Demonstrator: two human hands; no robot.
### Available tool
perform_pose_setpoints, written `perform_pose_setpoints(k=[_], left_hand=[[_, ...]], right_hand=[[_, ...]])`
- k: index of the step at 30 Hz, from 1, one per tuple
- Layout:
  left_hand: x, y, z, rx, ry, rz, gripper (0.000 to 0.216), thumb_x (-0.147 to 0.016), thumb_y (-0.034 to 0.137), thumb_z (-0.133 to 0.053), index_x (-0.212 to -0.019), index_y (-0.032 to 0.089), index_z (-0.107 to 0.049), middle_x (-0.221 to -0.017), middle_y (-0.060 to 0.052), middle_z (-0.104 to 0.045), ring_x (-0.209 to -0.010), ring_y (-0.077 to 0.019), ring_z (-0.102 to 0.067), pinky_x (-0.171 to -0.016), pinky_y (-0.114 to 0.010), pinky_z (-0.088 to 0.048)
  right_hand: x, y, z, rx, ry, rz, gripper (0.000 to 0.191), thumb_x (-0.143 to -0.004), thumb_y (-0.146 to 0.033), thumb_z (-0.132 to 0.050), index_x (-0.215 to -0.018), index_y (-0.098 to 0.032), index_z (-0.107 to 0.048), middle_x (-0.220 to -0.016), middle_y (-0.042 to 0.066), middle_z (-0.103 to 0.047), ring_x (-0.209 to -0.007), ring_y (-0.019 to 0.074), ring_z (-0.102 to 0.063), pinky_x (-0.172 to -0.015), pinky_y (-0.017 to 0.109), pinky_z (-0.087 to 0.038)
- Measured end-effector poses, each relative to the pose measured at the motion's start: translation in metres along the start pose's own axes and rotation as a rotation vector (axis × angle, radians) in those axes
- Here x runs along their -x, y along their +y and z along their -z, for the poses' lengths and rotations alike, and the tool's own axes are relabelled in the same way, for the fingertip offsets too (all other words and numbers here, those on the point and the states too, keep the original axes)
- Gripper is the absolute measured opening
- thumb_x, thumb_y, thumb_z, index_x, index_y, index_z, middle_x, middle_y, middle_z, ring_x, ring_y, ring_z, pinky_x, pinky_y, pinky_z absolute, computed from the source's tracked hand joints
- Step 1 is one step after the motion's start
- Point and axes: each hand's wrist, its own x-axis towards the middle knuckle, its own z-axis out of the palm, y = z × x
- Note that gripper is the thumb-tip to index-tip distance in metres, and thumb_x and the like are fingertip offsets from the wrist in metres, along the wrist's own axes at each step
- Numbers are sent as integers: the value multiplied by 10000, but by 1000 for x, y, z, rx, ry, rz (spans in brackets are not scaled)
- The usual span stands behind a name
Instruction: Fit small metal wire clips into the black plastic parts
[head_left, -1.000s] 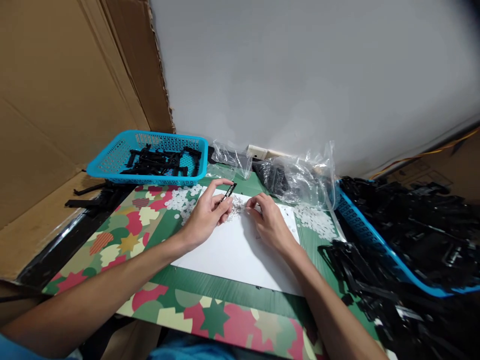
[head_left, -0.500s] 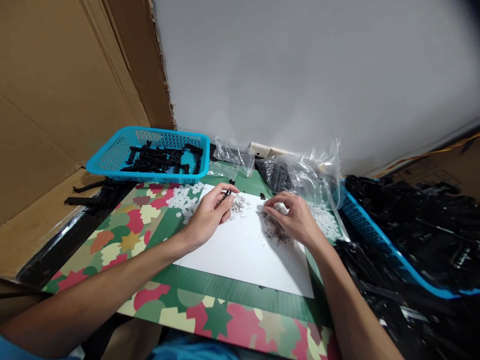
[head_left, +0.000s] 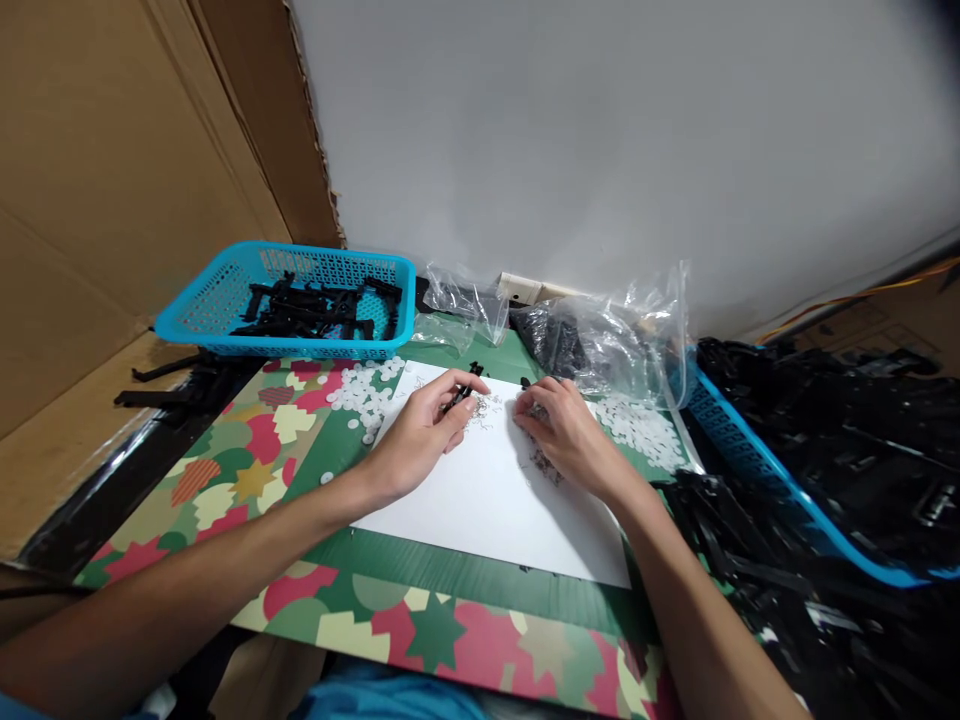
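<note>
My left hand [head_left: 431, 425] is closed on a small black plastic part [head_left: 459, 397], pinched between thumb and fingers above a white sheet [head_left: 480, 520]. My right hand [head_left: 559, 430] hovers over the sheet's right side with thumb and fingertips drawn together. Whatever they may pinch is too small to make out. Under and beside the right hand lies a pile of tiny metal springs or clips [head_left: 546, 465], partly covered by it. Another small heap of these metal pieces [head_left: 484, 410] lies just right of my left fingertips.
White round discs [head_left: 364, 395] are scattered left of the sheet, and more white discs [head_left: 641, 432] to its right. A blue basket [head_left: 281, 345] holds black parts at the back left. Clear plastic bags [head_left: 622, 345] stand behind; another blue basket [head_left: 780, 480] heaped with black parts is at right.
My right hand has shifted slightly left, nearer my left hand, and its fingertips have drawn closer together. The left hand still holds the black part. The view has moved slightly.
</note>
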Motion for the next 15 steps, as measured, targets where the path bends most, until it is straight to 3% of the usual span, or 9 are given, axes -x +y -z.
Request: perform_pose_setpoints(k=[5, 10, 15], left_hand=[[0, 0, 0, 6, -7, 21, 282, -1042, 437, -620, -1205, 207, -633, -746, 66, -370, -536, -69, -345, -471, -219, -224], [0, 0, -1, 22, 0, 31, 289, -1039, 433, -629, -1211, 201, -640, -755, 67, -373, -540, -60, -340, -477, -207, -220], [1, 0, 0, 18, -1, 38, 288, -1035, 418, -633, -1210, 193, -668, -744, 65, -369, -549, -64, -332, -486, -215, -201]], right_hand=[[1, -5, 4, 28, 31, -35, 160, -1049, -263, -571, -1029, -223, -725, -1082, 112, -694, -1040, 304, -579, -880, 433, -458], [-1, -3, -1, 16, 18, -32, 89, -994, -249, -678, -964, -232, -761, -1075, 102, -688, -1045, 311, -570, -893, 437, -464], [-1, -3, -6, -5, 36, -9, 79, -991, -198, -671, -934, -212, -725, -1060, 97, -681, -1032, 295, -567, -910, 435, -463]])
